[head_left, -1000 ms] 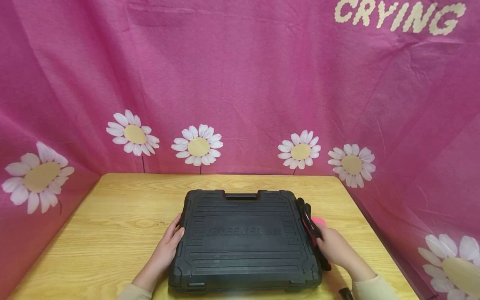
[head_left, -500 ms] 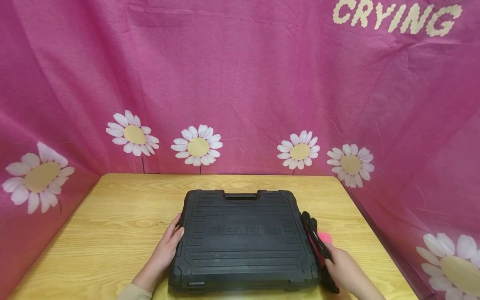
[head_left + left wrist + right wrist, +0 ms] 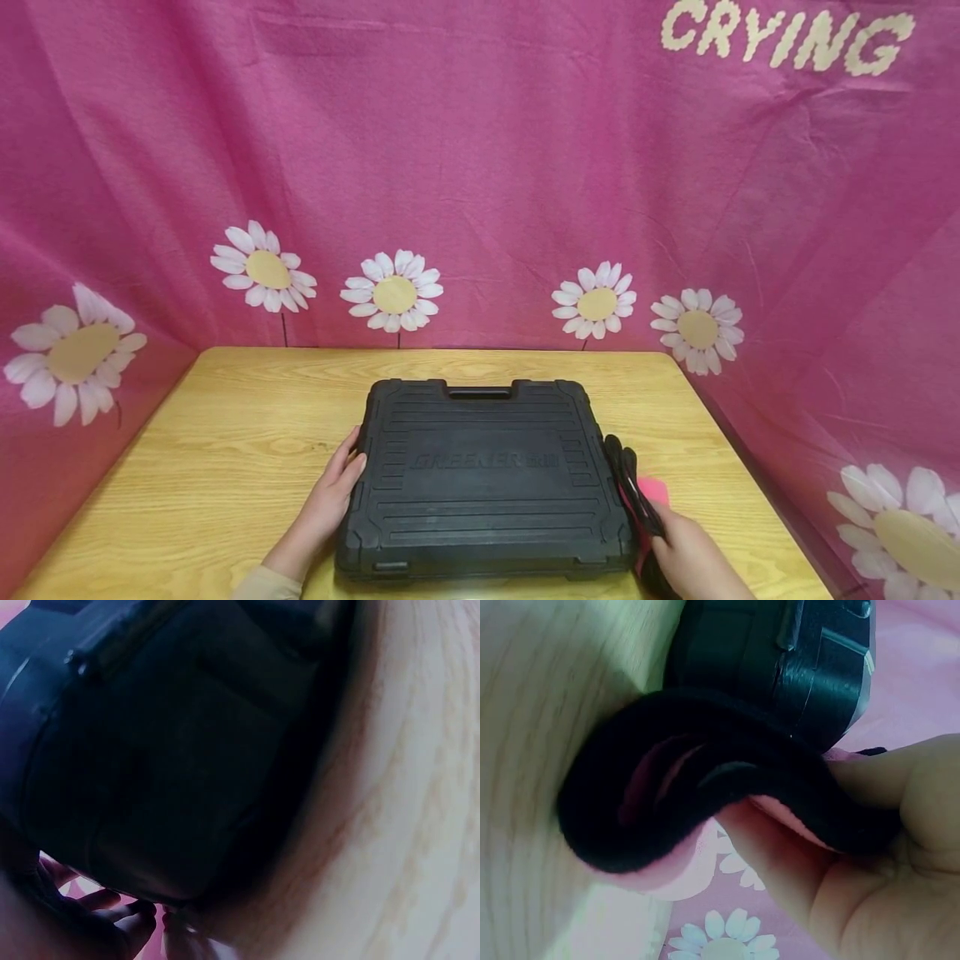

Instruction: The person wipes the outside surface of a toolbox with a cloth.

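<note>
A closed black plastic tool case [image 3: 480, 471] lies flat on the wooden table, with "GREENER" embossed on its lid. My left hand [image 3: 330, 492] rests against the case's left side, thumb near the top edge and fingers reaching along the side. At the right side, my right hand [image 3: 690, 546] grips a folded soft black-and-pink bundle [image 3: 641, 508] with loops of black cord on top. The right wrist view shows the bundle's thick black fold [image 3: 622, 817] with pink layers inside, pinched between thumb and fingers. What exactly the bundle is cannot be told.
The light wooden table [image 3: 217, 450] extends to both sides and behind the case. A pink curtain [image 3: 480, 183] printed with daisies hangs around its back and sides.
The right hand and the bundle have moved toward the table's near edge along the case's right side. The left hand and the case have stayed put.
</note>
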Tool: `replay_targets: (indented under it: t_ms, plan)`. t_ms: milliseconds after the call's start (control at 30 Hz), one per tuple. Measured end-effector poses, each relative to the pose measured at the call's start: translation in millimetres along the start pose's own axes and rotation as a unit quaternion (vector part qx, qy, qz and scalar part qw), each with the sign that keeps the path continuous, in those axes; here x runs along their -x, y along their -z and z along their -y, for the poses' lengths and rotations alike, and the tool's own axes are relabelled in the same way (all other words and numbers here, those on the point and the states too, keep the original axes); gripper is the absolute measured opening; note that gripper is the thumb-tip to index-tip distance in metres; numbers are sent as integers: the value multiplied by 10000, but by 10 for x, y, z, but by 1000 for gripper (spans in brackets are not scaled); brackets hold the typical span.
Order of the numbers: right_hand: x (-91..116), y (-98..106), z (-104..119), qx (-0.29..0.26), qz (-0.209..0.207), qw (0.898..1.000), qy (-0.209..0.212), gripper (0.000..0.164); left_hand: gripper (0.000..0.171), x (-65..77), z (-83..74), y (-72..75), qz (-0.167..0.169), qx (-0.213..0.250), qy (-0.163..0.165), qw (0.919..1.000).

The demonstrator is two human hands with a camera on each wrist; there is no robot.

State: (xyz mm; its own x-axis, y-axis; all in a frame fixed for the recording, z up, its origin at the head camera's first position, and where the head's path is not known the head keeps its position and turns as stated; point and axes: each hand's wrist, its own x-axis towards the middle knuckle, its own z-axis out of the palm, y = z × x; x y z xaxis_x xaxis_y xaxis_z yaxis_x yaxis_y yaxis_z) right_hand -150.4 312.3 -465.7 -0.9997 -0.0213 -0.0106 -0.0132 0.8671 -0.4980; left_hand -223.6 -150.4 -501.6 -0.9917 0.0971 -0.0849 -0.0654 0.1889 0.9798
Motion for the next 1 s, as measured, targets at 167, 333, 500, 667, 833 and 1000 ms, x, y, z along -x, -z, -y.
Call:
replay_targets:
  t_ms: [167, 333, 500, 667, 833, 1000]
  plan:
    - [43, -8, 18, 37, -21, 10000, -8, 34, 63, 1, -3, 5, 0, 2, -2, 10000]
    - [87, -3, 19, 117, 12, 9999, -2, 32, 63, 4, -8, 8, 12, 21, -8, 10000]
    - [108, 3, 29, 158, 182, 9995, -224, 23, 63, 7, -2, 12, 17, 40, -12, 10000]
    - [138, 1, 56, 146, 245, 9986, -441, 14, 63, 3, 3, 21, 8, -18, 3, 10000]
    - [151, -2, 74, 198, 398, 9966, -693, 18, 64, -4, 13, 25, 10, 31, -9, 10000]
    - [192, -9, 65, 271, 404, 9958, -772, 24, 64, -6, 31, 32, 18, 22, 18, 10000]
